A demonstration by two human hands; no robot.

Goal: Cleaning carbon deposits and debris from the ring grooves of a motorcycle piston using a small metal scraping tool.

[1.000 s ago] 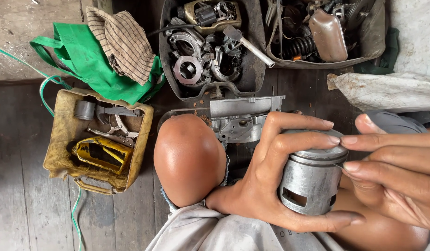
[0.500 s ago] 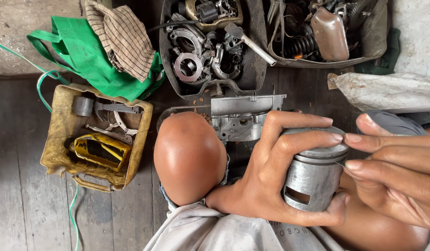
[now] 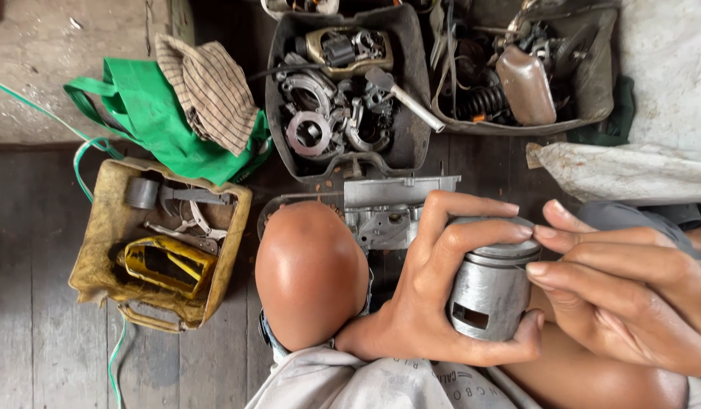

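Two hands meet on the piston (image 3: 491,291): the left hand (image 3: 434,303) wraps it as before, the right hand (image 3: 631,303) rests fingertips on its crown. Since a second ago almost nothing has shifted. Beyond the left hand lies a tray (image 3: 278,91) of parts.

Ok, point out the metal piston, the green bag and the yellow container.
metal piston (image 3: 493,291), head view, on its grey side wall above the slot.
green bag (image 3: 157,125), head view, on the bare fabric left of the checked cloth.
yellow container (image 3: 93,242), head view, on its grimy left wall.
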